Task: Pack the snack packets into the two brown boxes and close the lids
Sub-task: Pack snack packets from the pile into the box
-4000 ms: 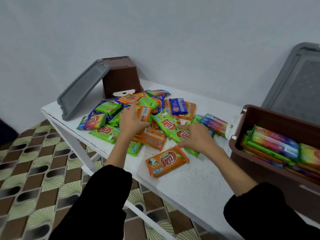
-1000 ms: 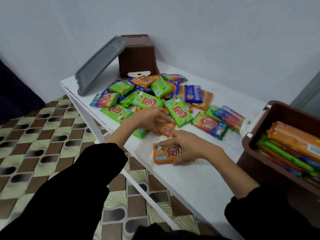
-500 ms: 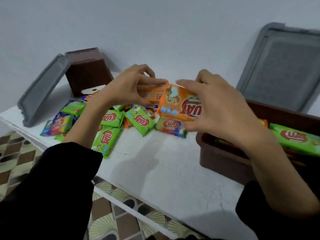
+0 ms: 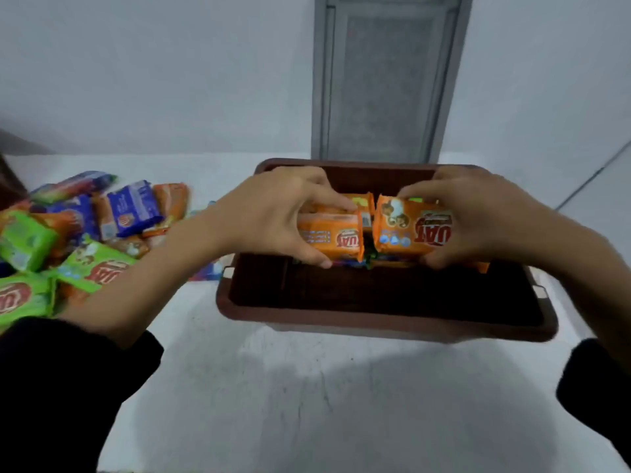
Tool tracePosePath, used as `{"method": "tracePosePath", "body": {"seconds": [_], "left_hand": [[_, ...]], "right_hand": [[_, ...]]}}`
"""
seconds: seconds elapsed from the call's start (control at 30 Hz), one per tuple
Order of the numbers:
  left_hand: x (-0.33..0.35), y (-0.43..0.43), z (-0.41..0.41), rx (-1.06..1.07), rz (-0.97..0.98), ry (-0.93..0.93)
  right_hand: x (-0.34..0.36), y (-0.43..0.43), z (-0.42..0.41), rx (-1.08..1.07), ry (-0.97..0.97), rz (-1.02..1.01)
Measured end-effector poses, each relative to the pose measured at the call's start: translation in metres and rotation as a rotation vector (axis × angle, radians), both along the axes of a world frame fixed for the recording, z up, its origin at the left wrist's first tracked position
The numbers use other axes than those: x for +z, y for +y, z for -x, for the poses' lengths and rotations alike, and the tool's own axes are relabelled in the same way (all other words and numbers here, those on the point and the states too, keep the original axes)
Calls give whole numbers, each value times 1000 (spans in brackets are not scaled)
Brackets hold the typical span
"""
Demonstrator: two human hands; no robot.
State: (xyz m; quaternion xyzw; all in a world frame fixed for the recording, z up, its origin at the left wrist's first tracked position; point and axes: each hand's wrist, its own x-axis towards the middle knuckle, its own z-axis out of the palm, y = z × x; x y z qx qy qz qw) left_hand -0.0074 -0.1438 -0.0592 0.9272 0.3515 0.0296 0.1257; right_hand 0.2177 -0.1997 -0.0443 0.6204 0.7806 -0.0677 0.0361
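Packing is seeming roughly half done. The left hand is pinching one orange packet and the right hand a second orange packet, thumb against curled fingers, just above the partly filled brown box. Many loose packets are waiting, and the grey lid is standing open.

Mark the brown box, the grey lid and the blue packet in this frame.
brown box (image 4: 386, 324), head view, near rim.
grey lid (image 4: 382, 80), head view, centre of its panel.
blue packet (image 4: 135, 208), head view, its front face.
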Motion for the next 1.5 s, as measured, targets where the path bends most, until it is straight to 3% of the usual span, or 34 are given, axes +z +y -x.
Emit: {"method": "tracePosePath", "body": {"seconds": [0.17, 0.43, 0.67, 0.83, 1.1, 1.5], "left_hand": [[-35, -12, -32, -98, -19, 233], [-56, -23, -44, -122, -136, 340], [-62, -17, -42, -102, -71, 513], [-66, -13, -46, -125, -95, 461], [-69, -15, -49, -213, -170, 548], [-67, -21, -53, -108, -95, 529]], "right_hand": [[-22, -1, -5, 89, -161, 94], [-22, -8, 6, 214, -285, 122], [-51, -9, 11, 252, -380, 270], [-69, -3, 9, 298, -393, 230], [-81, 0, 12, 342, -440, 220], [-83, -4, 5, 433, -463, 141]]}}
